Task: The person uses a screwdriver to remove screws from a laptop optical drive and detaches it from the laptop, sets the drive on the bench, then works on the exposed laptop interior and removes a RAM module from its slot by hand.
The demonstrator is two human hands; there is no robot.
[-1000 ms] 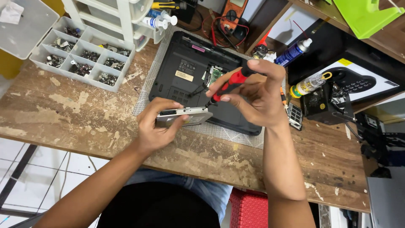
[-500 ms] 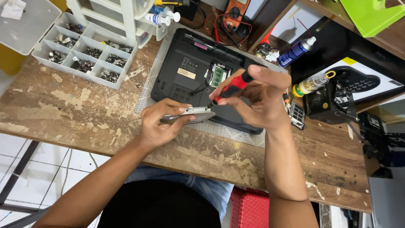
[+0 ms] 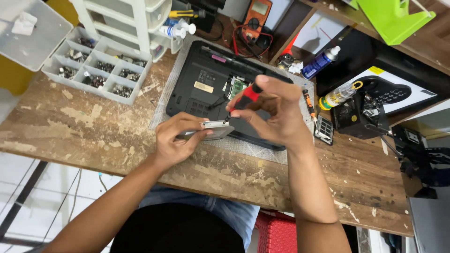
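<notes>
My left hand grips a flat silver drive in a metal caddy, held level just above the near edge of a black laptop that lies bottom-up with an open bay. My right hand holds a red-and-black screwdriver by its handle, the tip pointing down at the drive's far right corner. The laptop rests on a grey mat on the worn wooden table.
A compartment tray of screws and white drawers sit at the back left. A multimeter, a blue spray can, a small bottle and black gear crowd the back right. A red stool is below.
The view has shifted slightly. Both hands stay together over the laptop's near edge, with the screwdriver tip still at the drive's corner.
</notes>
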